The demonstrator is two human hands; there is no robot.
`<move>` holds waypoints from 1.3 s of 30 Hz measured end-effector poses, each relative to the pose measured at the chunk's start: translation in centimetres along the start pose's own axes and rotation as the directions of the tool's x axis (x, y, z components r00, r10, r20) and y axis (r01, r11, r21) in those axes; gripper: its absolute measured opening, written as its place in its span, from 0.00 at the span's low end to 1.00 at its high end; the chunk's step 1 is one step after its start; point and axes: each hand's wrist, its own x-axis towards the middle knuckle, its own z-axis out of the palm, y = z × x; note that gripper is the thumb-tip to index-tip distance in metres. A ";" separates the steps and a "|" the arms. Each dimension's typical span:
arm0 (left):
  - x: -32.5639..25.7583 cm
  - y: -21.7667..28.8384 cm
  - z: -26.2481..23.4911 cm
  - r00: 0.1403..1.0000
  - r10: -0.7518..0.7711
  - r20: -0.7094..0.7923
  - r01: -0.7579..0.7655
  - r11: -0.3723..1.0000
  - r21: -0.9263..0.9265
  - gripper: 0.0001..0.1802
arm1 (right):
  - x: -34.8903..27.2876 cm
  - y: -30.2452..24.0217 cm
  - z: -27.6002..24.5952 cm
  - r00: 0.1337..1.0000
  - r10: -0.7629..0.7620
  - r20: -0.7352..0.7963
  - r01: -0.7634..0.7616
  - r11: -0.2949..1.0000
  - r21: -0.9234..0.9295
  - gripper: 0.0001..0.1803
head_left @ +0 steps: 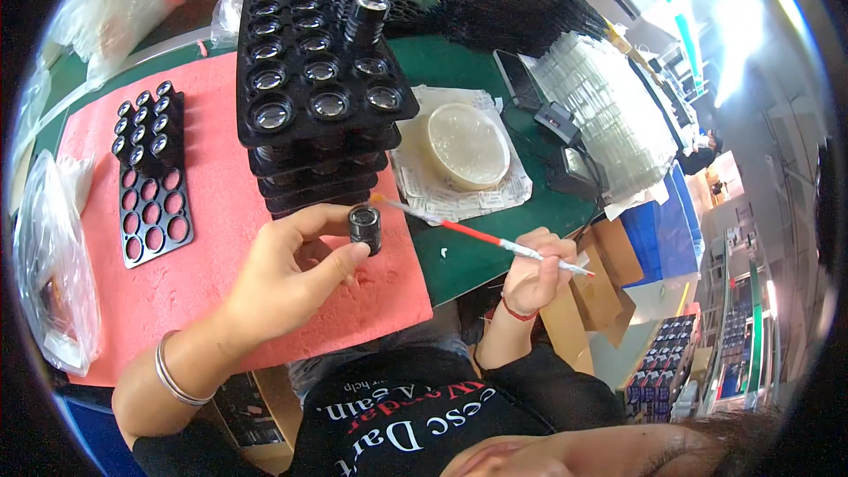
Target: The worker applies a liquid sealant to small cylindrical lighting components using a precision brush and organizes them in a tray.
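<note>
Between the thumb and fingers of my left hand [296, 269] is a small black lens barrel [365, 228], upright over the near edge of the pink foam mat [212, 300]. My right hand [537, 269] grips a thin brush [481, 235] with a red and white handle. The brush's orange tip is close to the top of the barrel; I cannot tell whether they touch. Just beyond my left hand rises a stack of black trays [322, 146], its top one filled with lens barrels. A round pale dish [468, 147] rests on printed paper beyond the brush.
On the mat's left stands a black perforated rack [152, 216], partly filled with barrels. Clear plastic bags [57, 265] lie along the left edge. A black phone-like device [517, 79] and small dark boxes [558, 122] sit right of the dish. Cardboard boxes [609, 274] stand below the table's right edge.
</note>
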 end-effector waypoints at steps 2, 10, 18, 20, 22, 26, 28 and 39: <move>-0.1 0.2 0.0 1.000 -0.018 0.004 0.018 1.000 0.001 0.16 | 0.2 0.2 -0.4 0.989 0.093 -0.111 -0.079 0.989 0.126 0.11; 0.1 0.1 0.2 0.999 -0.031 0.016 0.031 0.999 0.030 0.16 | 0.0 -0.4 -0.4 0.978 0.210 -0.002 -0.201 0.937 0.287 0.15; -0.1 -0.3 0.4 0.999 -0.010 0.054 0.007 0.997 0.071 0.15 | 0.0 -0.4 -0.4 0.978 0.205 0.037 -0.208 0.953 0.220 0.16; -0.1 -0.3 0.4 0.998 -0.011 0.056 0.007 0.997 0.071 0.15 | -0.1 -0.4 -0.4 0.977 0.207 0.039 -0.211 0.952 0.222 0.16; -0.1 -0.4 0.3 0.998 -0.015 0.062 0.012 0.998 0.054 0.15 | 0.0 -0.3 -0.4 0.977 0.208 0.042 -0.212 0.951 0.224 0.16; -0.1 -0.2 0.4 0.997 -0.021 0.074 0.018 0.999 0.051 0.14 | -0.2 -0.3 -0.5 0.978 0.210 0.005 -0.206 0.953 0.223 0.16; -0.1 0.0 0.4 0.997 -0.035 0.073 0.030 0.997 0.067 0.14 | -0.1 -0.3 -0.5 0.978 0.210 -0.013 -0.202 0.952 0.232 0.16; -0.1 -0.4 0.2 0.993 0.007 0.115 -0.010 1.000 0.029 0.16 | 0.1 -0.3 -0.5 0.966 0.246 -0.081 -0.209 0.927 0.311 0.12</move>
